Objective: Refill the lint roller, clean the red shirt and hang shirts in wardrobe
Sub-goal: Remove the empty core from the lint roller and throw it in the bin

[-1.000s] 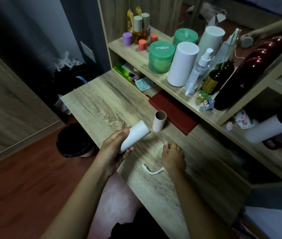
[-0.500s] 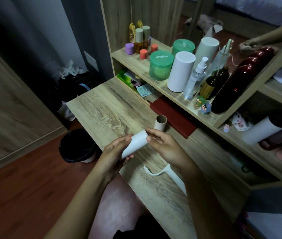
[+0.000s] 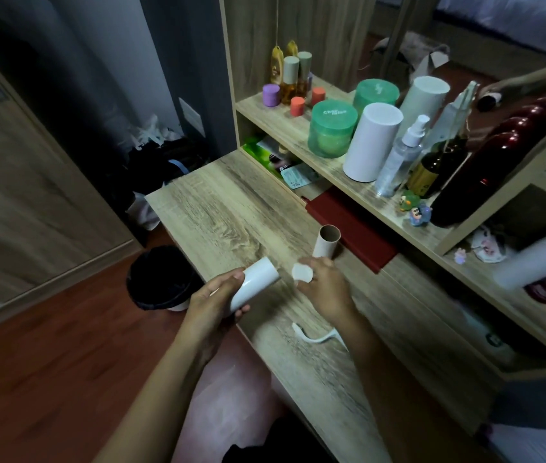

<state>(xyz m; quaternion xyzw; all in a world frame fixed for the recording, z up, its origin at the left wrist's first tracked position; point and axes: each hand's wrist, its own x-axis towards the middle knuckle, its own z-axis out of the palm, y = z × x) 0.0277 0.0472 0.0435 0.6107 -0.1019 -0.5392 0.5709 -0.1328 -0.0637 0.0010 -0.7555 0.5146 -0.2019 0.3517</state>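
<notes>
Drawn back from the white refill roll [image 3: 255, 283], the right hand [image 3: 324, 290] now pinches a small white disc [image 3: 302, 273] while the left hand [image 3: 212, 304] grips the roll above the desk [image 3: 231, 212], the roller handle [image 3: 311, 338] lying nearby, so refilling looks begun

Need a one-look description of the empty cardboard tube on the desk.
Start at the wooden desk below the shelves and find the flat dark red item at its back edge. The cardboard tube stands upright right beside it, open end up. It is brown and bare, unlike the white roll in the left hand.
</notes>
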